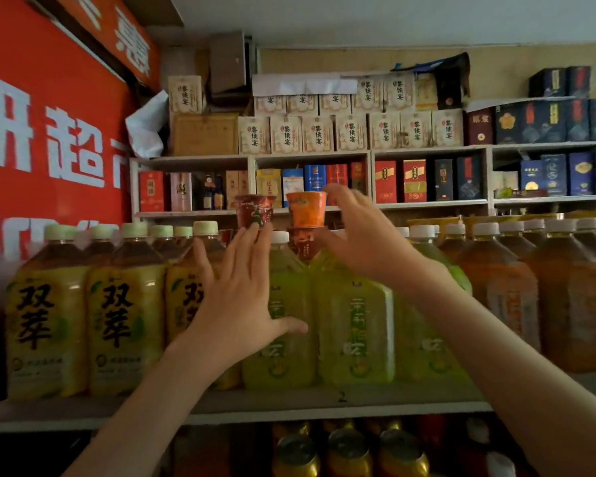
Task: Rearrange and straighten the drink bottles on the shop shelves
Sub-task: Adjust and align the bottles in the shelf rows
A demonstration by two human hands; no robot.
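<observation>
Both my left hand (241, 297) and right hand (362, 242) hover spread wide, gripping nothing, before the green tea bottles (355, 325) crowded on the shelf (289, 402) — big, full, so I judge them heavy and slick — best taken round the labelled body, not the cap.
</observation>
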